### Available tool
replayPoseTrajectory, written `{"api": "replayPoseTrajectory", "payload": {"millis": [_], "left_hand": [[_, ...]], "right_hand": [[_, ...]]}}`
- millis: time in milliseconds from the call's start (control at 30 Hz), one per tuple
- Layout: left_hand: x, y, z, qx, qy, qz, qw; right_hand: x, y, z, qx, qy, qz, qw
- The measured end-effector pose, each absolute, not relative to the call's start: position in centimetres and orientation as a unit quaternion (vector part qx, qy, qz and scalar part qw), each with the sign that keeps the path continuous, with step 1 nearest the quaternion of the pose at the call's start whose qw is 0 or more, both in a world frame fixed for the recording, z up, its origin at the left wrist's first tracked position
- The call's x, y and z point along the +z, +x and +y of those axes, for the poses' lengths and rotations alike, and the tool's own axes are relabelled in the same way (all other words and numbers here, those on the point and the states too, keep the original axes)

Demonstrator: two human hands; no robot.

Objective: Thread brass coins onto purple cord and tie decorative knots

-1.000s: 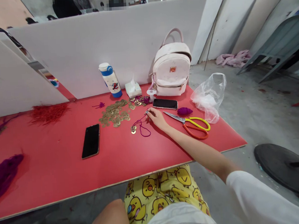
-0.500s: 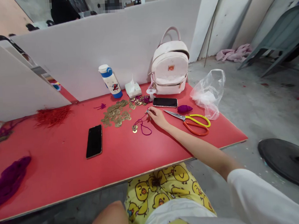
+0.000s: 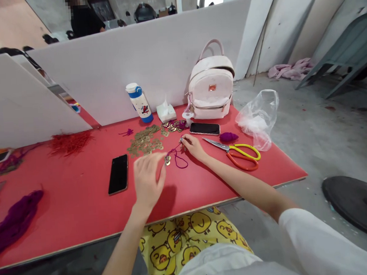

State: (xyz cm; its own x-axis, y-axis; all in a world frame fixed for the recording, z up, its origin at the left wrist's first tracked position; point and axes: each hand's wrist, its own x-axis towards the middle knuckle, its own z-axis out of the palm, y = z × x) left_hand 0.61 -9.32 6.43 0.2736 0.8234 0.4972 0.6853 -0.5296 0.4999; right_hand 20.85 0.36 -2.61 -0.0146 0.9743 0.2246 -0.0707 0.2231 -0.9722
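Note:
My right hand rests on the red table and pinches one end of a purple cord with small brass coins strung on it. My left hand hovers above the table just left of that cord, fingers spread and empty, a little blurred. A pile of brass coins lies beyond the cord. A black phone lies left of my left hand.
Yellow-and-orange scissors, a purple thread ball, a second phone, a white backpack, a bottle, tissues and a plastic bag are at the right. Red threads and purple threads lie left.
My left hand has come up from below the table edge and now reaches toward the purple cord. My right hand has stayed pinched on the cord's end.

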Motion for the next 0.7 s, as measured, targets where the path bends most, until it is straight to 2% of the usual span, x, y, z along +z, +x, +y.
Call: {"api": "replayPoseTrajectory", "payload": {"millis": [167, 233, 367, 533, 700], "left_hand": [[2.8, 1.5, -1.8, 0.184, 0.836, 0.509, 0.092], [1.7, 1.5, 0.2, 0.16, 0.846, 0.5, 0.089], [1.1, 1.3, 1.6, 0.206, 0.832, 0.484, 0.178], [0.7, 1.2, 1.2, 0.259, 0.717, 0.447, 0.468], [0.8, 1.5, 0.4, 0.289, 0.695, 0.45, 0.48]], "right_hand": [[-1.9, 20.7, -0.1, 0.457, -0.413, -0.545, 0.569], [-1.7, 20.7, -0.3, 0.467, -0.407, -0.541, 0.569], [-1.8, 20.6, -0.3, 0.494, -0.405, -0.525, 0.562], [-1.9, 20.7, -0.3, 0.458, -0.425, -0.526, 0.576], [-1.2, 20.7, -0.7, 0.456, -0.417, -0.521, 0.589]]}}
